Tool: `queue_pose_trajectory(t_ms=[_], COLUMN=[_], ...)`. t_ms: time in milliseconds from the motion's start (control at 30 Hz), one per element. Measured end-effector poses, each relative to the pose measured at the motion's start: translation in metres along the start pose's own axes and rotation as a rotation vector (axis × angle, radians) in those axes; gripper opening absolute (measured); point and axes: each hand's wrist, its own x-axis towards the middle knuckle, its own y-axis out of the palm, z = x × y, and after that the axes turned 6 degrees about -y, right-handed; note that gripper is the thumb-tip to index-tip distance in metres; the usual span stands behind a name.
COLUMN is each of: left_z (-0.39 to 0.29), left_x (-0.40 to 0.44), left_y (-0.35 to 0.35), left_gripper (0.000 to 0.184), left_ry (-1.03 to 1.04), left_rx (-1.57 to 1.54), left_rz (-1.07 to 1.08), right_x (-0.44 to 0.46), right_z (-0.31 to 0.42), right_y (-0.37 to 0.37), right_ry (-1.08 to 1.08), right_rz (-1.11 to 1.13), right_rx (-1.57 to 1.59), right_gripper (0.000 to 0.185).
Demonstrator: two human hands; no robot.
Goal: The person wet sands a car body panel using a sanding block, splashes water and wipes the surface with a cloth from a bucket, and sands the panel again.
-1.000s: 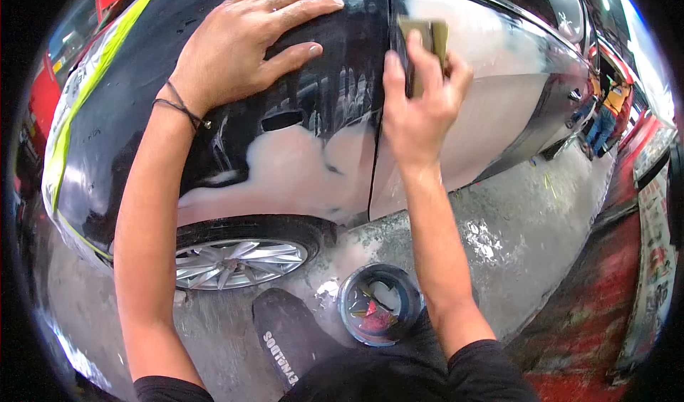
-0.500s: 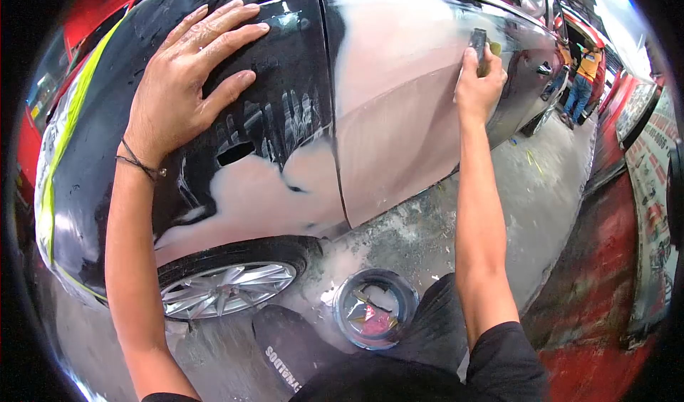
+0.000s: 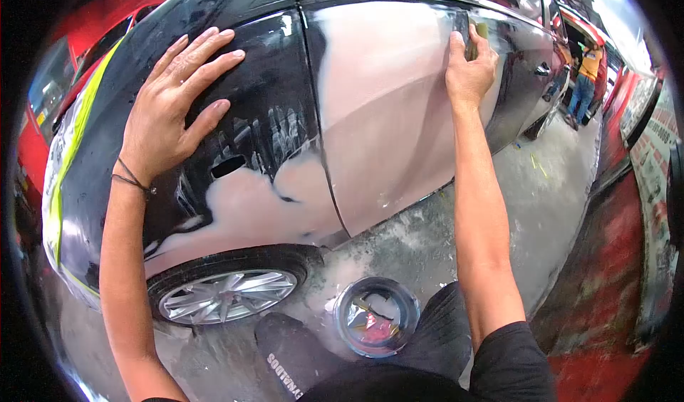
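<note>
My left hand [image 3: 167,92] lies with spread fingers on the black front fender [image 3: 265,56] of a car, a dark cord around its wrist. Farther right, my right hand [image 3: 472,74] grips a dark sanding block [image 3: 462,26], with a yellowish strip [image 3: 482,33] showing beside the fingers. The block is against the upper part of the car door [image 3: 392,110], just below the window line. Dull pinkish-grey covers much of this door and the lower fender. The block's working face is hidden.
Between my legs stands a round bucket [image 3: 338,309] holding liquid and a reddish piece. The front wheel [image 3: 228,295] is at lower left. A person in an orange top [image 3: 590,64] stands far right. Yellow-edged covering [image 3: 68,160] hangs at the car's front.
My right hand has moved the sanding block upward on the door, nearer the window line. My left hand stays on the fender, and the whole view has shifted slightly.
</note>
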Motion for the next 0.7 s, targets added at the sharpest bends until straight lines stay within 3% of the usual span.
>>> queue_pose_trajectory(t_ms=[67,100,167,300,400,433,500,633,700], left_z=[-0.002,-0.003,-0.001,-0.002,-0.002,-0.002,-0.002,-0.002,-0.001], left_x=[-0.002,-0.003,-0.004,-0.003,-0.003,-0.002,-0.005,-0.006,-0.006], left_y=[0.001,0.002,0.000,0.001,0.002,0.002,0.001,0.003,0.003], left_gripper=[0.063,0.063,0.062,0.060,0.059,0.059,0.059,0.059,0.059], left_ry=[-0.011,-0.013,-0.021,-0.018,-0.020,-0.023,-0.036,-0.033,-0.028], left_rx=[-0.015,-0.018,-0.012,-0.020,-0.033,-0.032,-0.039,-0.054,-0.049], left_rz=[-0.019,-0.028,-0.041,-0.054,-0.045,-0.048,-0.056,-0.074,-0.078], right_x=[-0.011,-0.036,-0.092,-0.066,0.025,0.042,0.027,-0.105,-0.103], right_z=[0.008,0.041,0.081,0.077,0.062,0.062,0.071,0.107,0.099], right_y=[-0.002,-0.015,-0.029,-0.026,0.026,0.037,0.030,-0.038,-0.037], right_ry=[-0.009,-0.035,-0.388,-0.557,-0.451,-0.524,-0.475,-0.517,-0.592], right_rz=[-0.012,0.082,0.121,0.189,0.084,0.003,-0.001,0.218,0.235], right_rx=[-0.002,0.110,0.122,0.175,0.122,0.161,0.127,0.285,0.261], right_gripper=[0.045,0.046,0.047,0.045,0.036,0.035,0.035,0.039,0.042])
